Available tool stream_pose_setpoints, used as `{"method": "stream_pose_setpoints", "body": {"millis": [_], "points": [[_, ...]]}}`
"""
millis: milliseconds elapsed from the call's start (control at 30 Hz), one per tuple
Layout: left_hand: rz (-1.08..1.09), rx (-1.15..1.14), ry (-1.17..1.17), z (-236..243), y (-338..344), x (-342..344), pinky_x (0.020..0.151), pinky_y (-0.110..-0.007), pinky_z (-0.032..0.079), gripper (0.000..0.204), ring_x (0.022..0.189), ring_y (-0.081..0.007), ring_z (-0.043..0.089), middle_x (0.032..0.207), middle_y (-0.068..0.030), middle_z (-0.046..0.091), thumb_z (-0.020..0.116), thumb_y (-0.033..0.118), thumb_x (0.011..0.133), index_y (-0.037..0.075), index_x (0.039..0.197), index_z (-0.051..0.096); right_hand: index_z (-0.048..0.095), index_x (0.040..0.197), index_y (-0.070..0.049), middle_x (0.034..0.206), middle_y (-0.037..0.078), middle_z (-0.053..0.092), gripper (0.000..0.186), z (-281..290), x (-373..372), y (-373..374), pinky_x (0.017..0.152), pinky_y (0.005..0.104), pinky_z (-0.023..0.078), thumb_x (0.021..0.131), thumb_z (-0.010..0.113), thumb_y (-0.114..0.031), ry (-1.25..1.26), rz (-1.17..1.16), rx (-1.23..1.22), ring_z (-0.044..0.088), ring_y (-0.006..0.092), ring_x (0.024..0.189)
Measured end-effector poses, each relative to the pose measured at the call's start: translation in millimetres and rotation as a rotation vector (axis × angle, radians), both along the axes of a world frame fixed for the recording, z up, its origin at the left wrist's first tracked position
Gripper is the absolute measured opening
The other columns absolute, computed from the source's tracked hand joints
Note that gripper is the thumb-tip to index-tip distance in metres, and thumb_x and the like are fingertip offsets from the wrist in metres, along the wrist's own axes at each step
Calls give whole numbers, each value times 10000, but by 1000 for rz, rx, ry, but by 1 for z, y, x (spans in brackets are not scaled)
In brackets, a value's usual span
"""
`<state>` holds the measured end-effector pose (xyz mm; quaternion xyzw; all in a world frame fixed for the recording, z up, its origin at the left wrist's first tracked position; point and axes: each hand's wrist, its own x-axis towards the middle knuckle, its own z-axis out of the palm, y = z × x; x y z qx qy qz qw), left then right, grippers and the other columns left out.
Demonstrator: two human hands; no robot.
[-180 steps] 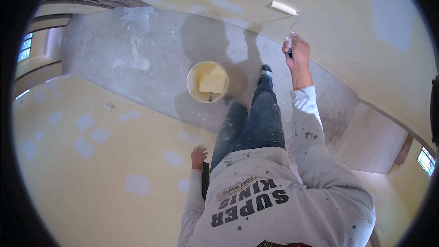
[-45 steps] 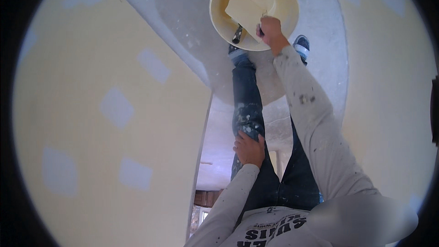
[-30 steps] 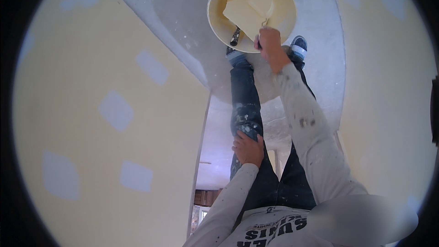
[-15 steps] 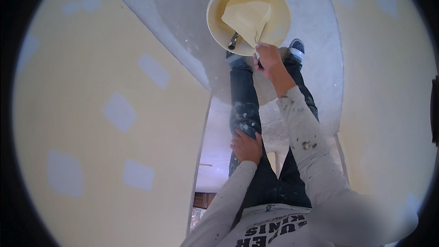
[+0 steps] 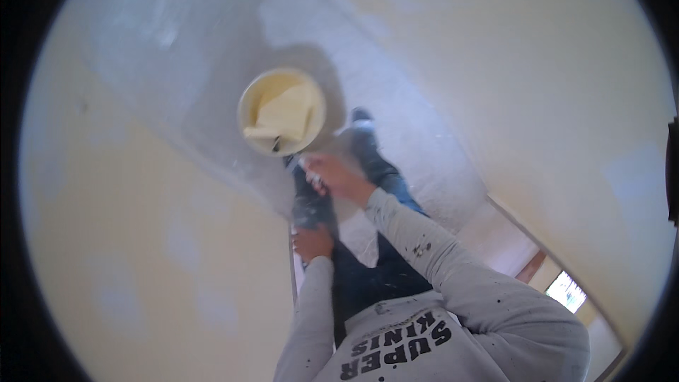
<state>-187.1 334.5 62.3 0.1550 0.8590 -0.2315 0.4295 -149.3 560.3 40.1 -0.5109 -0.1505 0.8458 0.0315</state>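
Observation:
A round cream bucket [image 5: 320, 110] stands on the floor by my feet with a thick pale mass of compound [image 5: 283, 110] inside. A dark tool handle [image 5: 276, 143] shows at its near rim. My right hand [image 5: 334, 173] is closed just on the near side of the bucket. Its grip is on what looks like a putty knife, mostly hidden by the fingers and blurred. My left hand [image 5: 313, 242] rests with its fingers laid on my left leg, around the knee, and holds nothing.
Cream walls with pale patches rise on the left [image 5: 191, 240] and right [image 5: 552, 99]. Between them runs a grey, dusty floor [image 5: 417, 148]. Behind me on the right, a bright window [image 5: 567, 291] shows past a wall edge. Blur softens the view.
The view has swung, so the bucket appears smaller and further left. My right hand has drawn back from over the bucket's rim. My left hand stays on my leg.

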Motion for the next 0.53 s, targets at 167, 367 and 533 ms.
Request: {"method": "stream_pose_setpoints", "body": {"millis": [167,367,533], "points": [[-57,297,-268,-39,-5,-61,1103,-544,526,760,1294,-492,666,1327,-338,696,619,566,1037,-117,1371,613,562,1476,-30,962,42,623,357,203,114,23,644,299,572,1142,579,-153,23,69,342,652,126,741],[-14,553,-566,-36,-27,-171,777,-434,567,430,996,-336,734,1133,-206,772,548,388,1133,-12,1187,699,548,1493,-55,935,19,622,347,326,239,-25,592,256,476,1163,577,-155,-123,-565,527,551,92,706],[-623,390,-789,31,-5,-224,600,-375,569,288,833,-219,708,1121,-133,758,558,321,1118,82,1258,636,515,1612,-41,902,6,584,443,366,303,-46,568,255,450,1192,526,-182,-492,-878,798,521,80,682]]}}
